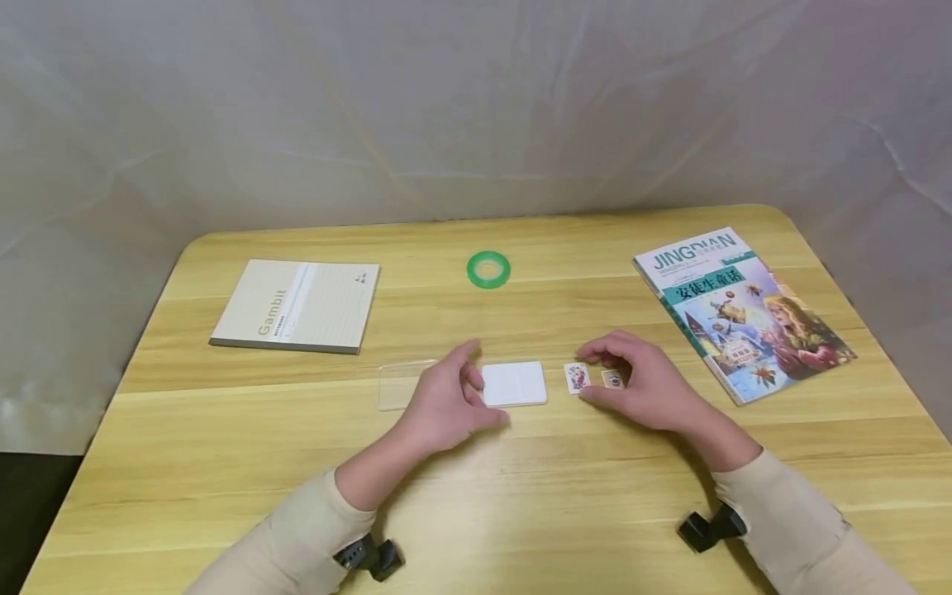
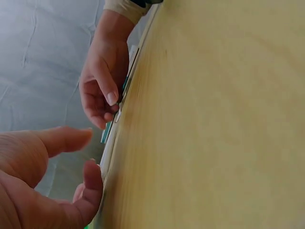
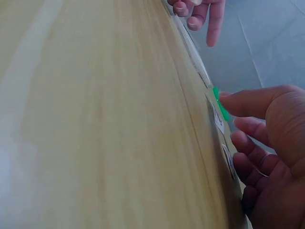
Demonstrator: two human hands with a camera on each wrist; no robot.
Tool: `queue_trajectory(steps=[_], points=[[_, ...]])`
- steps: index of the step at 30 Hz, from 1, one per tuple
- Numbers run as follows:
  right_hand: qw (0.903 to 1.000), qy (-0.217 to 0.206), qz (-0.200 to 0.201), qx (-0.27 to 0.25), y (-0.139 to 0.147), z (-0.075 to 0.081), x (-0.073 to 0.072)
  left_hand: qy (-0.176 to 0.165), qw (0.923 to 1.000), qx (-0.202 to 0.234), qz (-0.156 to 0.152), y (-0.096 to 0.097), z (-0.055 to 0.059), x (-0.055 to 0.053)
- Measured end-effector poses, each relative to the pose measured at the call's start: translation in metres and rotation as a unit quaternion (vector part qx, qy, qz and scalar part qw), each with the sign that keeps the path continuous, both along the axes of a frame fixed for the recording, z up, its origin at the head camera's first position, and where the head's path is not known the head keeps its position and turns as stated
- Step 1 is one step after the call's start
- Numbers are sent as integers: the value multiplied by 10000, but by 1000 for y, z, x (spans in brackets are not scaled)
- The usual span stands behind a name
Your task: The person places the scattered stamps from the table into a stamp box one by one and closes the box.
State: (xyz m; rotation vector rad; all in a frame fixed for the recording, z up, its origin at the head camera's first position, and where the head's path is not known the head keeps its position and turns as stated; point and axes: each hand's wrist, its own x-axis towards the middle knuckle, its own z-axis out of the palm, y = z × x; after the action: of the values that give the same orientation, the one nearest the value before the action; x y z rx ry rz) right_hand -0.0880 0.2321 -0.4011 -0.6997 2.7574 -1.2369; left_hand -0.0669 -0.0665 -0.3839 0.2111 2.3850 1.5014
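Note:
My left hand [image 1: 449, 401] hovers at the left end of a white rectangular card [image 1: 515, 383] with a clear edge, thumb and forefinger spread apart. Partly behind that hand lies a clear flat plastic piece [image 1: 399, 386]. To the right, my right hand [image 1: 645, 382] arches over two small stamp-like pictures. One picture, with a colourful design [image 1: 576, 378], lies by the thumb and fingertips; the other, brownish one [image 1: 613, 379] sits beneath the palm. In the right wrist view, a gap shows between thumb [image 3: 245, 102] and fingers, with nothing pinched.
A green tape roll [image 1: 488, 269] lies toward the back middle of the wooden table [image 1: 476, 504]. On the left is a beige notebook [image 1: 327, 306]; on the right, a colourful book [image 1: 744, 314] lies near the right forearm. A grey curtain [image 1: 476, 107] hangs behind.

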Motion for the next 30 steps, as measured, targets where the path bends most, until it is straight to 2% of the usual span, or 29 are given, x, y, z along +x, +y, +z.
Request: queue_trajectory(steps=[5,11,17,30], points=[[9998,-23,-58,196,-1,0,-1,54,9999,-140,-71,0,-4,1],[9987,-130,-74,480,-1,-1,-2,183,9998,-41,13,2,-8,-1],[9980,-230,-30,586,0,-1,-3,307,9994,-171,13,4,-11,-2],[9990,-297,-148,306,-3,-1,-4,715,9958,-568,25,6,-13,-6]])
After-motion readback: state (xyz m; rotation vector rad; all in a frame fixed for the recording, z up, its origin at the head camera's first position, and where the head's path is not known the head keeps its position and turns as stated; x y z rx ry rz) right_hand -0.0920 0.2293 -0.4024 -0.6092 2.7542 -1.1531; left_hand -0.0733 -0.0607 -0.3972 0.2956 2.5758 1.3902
